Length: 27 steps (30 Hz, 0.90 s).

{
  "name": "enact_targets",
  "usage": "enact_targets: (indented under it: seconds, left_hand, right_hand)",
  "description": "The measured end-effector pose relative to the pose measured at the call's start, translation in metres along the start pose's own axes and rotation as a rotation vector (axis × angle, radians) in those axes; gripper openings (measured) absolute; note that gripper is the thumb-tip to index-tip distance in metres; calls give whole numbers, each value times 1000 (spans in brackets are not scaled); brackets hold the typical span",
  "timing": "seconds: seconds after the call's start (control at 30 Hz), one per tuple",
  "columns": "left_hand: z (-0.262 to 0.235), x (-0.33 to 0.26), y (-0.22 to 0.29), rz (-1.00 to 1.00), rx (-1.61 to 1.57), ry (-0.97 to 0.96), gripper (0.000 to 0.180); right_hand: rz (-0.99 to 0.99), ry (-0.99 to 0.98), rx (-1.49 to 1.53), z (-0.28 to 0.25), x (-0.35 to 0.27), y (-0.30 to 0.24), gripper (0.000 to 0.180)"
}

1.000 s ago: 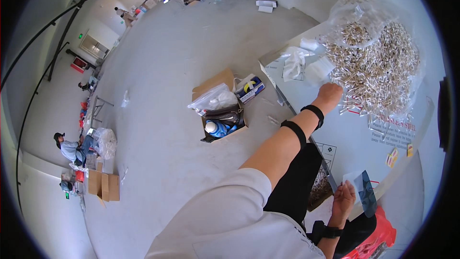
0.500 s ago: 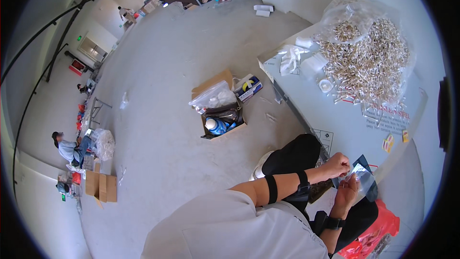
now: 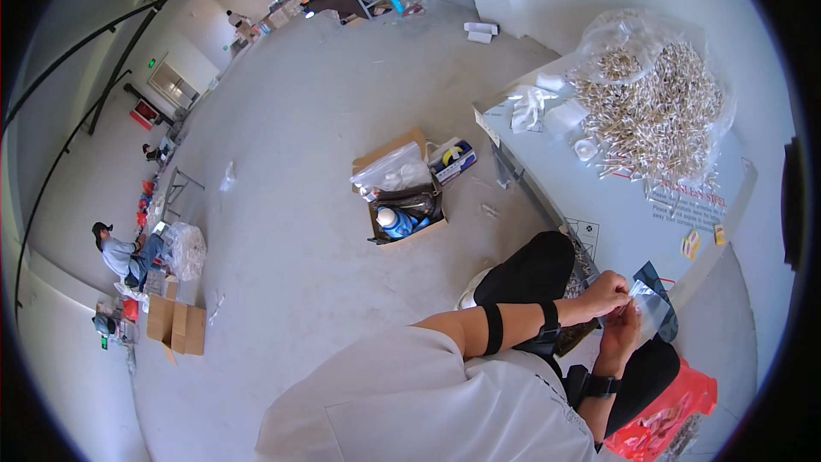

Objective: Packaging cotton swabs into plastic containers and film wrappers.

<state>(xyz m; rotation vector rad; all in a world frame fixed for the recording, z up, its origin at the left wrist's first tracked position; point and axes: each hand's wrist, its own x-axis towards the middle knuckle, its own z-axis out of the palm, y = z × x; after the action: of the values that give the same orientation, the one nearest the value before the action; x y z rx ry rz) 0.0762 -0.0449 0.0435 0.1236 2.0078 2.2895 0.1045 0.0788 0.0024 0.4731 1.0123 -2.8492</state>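
Right hand (image 3: 620,332) closed on a small clear plastic bag (image 3: 652,302), which juts out past the fingers over the table's near edge. Left hand (image 3: 605,293) right beside it, fingers bunched at the bag's near end; cannot tell whether they grip it or something small. Dark blue sheet (image 3: 655,277) just behind the bag. Farther up the film-covered table (image 3: 633,227): two small yellow-and-white packets (image 3: 690,244) near the right edge, a round translucent tub (image 3: 586,150), then a big heap of cotton swabs (image 3: 654,111) spilling from a large clear sack (image 3: 590,51). Below right, a red plastic bag (image 3: 658,419).
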Motion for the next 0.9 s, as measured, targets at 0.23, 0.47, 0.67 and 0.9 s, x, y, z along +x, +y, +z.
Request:
enact_targets:
  seconds: [0.23,0.47,0.67,0.9]
  left_hand:
    - [4,-4,0,152,182,116,15]
    - [0,-4,-6,235,487,268,15]
    - [17,-15,-3,122,597,120,13]
    - [9,-8,-25,166,571,78,17]
  right_hand:
    - [-2,-55,-21,-10,-6,-6,14]
    - [-649,361,-612,3,-21,-25,14]
    - [-322,62,-672,26,-32,-22,15]
    - [-124,65,-495,18,-32,-21,15]
